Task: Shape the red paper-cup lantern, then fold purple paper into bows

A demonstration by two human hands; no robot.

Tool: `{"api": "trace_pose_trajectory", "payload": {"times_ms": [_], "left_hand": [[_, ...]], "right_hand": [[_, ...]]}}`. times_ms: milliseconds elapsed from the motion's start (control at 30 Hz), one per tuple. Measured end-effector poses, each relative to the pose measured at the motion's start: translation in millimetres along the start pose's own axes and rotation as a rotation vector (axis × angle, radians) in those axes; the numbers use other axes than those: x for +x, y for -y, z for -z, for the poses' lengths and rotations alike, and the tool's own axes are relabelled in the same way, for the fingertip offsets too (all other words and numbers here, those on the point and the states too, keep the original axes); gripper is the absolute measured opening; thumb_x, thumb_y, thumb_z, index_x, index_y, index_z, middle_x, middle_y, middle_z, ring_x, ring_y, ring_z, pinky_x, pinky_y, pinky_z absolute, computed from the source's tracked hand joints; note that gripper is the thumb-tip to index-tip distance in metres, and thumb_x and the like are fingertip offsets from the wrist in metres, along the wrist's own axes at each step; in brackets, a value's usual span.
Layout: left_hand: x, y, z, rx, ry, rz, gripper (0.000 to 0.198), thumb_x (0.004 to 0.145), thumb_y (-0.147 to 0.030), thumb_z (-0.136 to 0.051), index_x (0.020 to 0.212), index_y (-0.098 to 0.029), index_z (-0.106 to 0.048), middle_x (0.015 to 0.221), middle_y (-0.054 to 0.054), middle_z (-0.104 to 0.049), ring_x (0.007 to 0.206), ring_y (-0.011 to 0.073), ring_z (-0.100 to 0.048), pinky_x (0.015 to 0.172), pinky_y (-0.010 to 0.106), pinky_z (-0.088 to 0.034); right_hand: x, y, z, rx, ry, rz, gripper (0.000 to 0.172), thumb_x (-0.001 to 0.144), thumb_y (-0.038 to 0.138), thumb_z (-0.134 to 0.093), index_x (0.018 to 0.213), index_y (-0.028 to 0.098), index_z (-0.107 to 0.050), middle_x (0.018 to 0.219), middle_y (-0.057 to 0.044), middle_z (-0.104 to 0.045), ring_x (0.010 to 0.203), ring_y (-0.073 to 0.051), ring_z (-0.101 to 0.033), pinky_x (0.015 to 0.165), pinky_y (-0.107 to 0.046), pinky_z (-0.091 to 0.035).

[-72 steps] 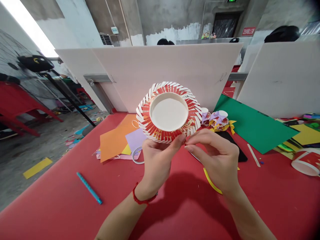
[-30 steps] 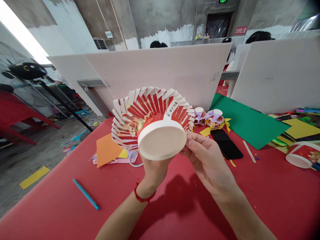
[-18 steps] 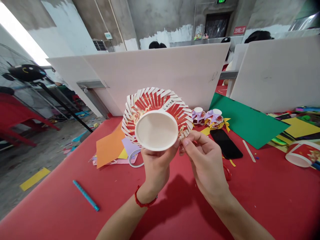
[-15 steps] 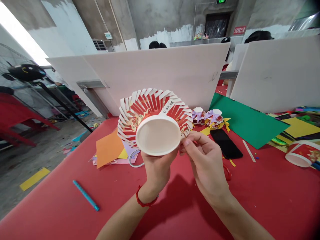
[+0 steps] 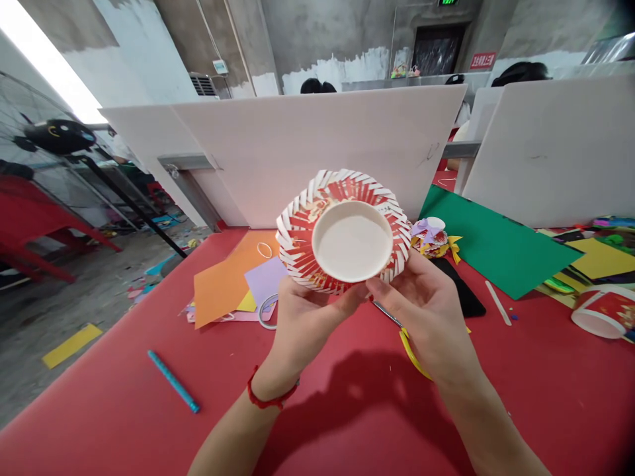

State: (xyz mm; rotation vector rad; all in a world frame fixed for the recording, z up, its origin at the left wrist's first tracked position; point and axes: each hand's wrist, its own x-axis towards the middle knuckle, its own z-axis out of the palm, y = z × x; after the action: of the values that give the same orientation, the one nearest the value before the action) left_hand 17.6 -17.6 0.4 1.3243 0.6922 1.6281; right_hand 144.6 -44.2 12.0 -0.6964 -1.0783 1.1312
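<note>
Cup of red-and-white, strip-fringed paper (image 5: pixel 350 238) is gripped by the curled left hand (image 5: pixel 305 320) and pinched by the right hand (image 5: pixel 429 304).

Red tabletop (image 5: pixel 119 430) with teal pen (image 5: pixel 173 381) — white partition (image 5: pixel 297 142) beyond

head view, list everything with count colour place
table: one, red, foreground
fringed cup: one, red/white, centre
second cup: one, red/white, far right
small craft: one, purple/white/yellow, right
paper sheets: several, mixed colours, both sides
pen: one, blue, left
ring: one, grey, left
scissors: one, yellow-handled, centre
phone: one, black, right
stick: one, white, right
panels: several, white, behind table
stand: one, black, left
seat: one, red, left
bracelet: one, red, left wrist
left hand, right hand: two, bare, holding fringed cup
</note>
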Motion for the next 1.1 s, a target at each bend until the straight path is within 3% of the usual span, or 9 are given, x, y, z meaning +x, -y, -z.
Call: {"api": "trace_pose_trajectory", "payload": {"times_ms": [167,333,433,700,867,1000,1100], "left_hand": [[1,-4,6.1,0.113,0.037,-0.053,0.008,0.065,-0.015,-0.083,0.071,-0.019,-0.079,0.068,0.003,-0.078,0.062,0.0199,-0.073,0.061,0.029,-0.064],[3,-10,8.0,0.137,0.056,-0.063,0.018,0.061,-0.010,-0.083,0.076,-0.020,-0.080,0.080,0.004,-0.081,0.077,0.0238,-0.076,0.070,0.032,-0.065],[4,-12,7.7,0.112,0.066,-0.065,0.022,0.060,-0.007,-0.082,0.077,-0.021,-0.080,0.080,0.004,-0.081,0.076,0.0228,-0.076,0.069,0.030,-0.064],[3,-10,5.0,0.022,0.006,0.011,0.021,0.053,-0.008,-0.086,0.068,-0.019,-0.076,0.069,0.003,-0.078,0.067,0.0220,-0.074,0.061,0.029,-0.063],[-1,-9,3.5,0.013,-0.053,0.027,0.024,0.053,-0.012,-0.088,0.074,-0.018,-0.078,0.078,0.005,-0.080,0.075,0.0252,-0.075,0.066,0.033,-0.064],[-1,-6,6.0,-0.046,0.043,0.062,0.012,0.065,-0.019,-0.086,0.075,-0.020,-0.080,0.078,0.005,-0.080,0.071,0.0220,-0.075,0.064,0.030,-0.064],[1,-3,6.7,-0.086,0.056,0.096,0.014,0.065,-0.019,-0.086,0.077,-0.021,-0.080,0.079,0.004,-0.080,0.071,0.0201,-0.075,0.064,0.028,-0.064]], "right_hand": [[0,4,3,-0.111,-0.003,0.033,0.013,0.069,0.020,-0.085,0.072,0.024,-0.072,0.072,0.002,-0.069,0.073,-0.016,-0.067,0.073,-0.029,-0.059],[1,3,7,-0.130,0.051,-0.033,0.015,0.066,0.018,-0.085,0.072,0.024,-0.072,0.070,0.002,-0.069,0.072,-0.017,-0.068,0.074,-0.031,-0.060],[3,3,7,-0.084,0.077,-0.080,0.017,0.063,0.022,-0.087,0.067,0.023,-0.071,0.066,0.003,-0.067,0.070,-0.016,-0.067,0.073,-0.032,-0.060],[2,1,4,-0.046,0.078,-0.147,0.016,0.065,0.020,-0.084,0.077,0.024,-0.075,0.075,-0.001,-0.075,0.077,-0.020,-0.072,0.075,-0.034,-0.062],[0,2,4,-0.084,0.061,-0.019,0.014,0.069,0.025,-0.085,0.080,0.026,-0.077,0.076,0.000,-0.074,0.086,-0.023,-0.073,0.080,-0.035,-0.062],[2,4,6,-0.070,0.035,-0.028,0.022,0.064,0.025,-0.089,0.082,0.026,-0.077,0.081,0.000,-0.076,0.086,-0.023,-0.074,0.081,-0.036,-0.063],[4,5,6,-0.063,0.032,-0.053,0.025,0.061,0.024,-0.091,0.081,0.025,-0.076,0.089,-0.001,-0.078,0.089,-0.024,-0.074,0.085,-0.037,-0.062]]}}
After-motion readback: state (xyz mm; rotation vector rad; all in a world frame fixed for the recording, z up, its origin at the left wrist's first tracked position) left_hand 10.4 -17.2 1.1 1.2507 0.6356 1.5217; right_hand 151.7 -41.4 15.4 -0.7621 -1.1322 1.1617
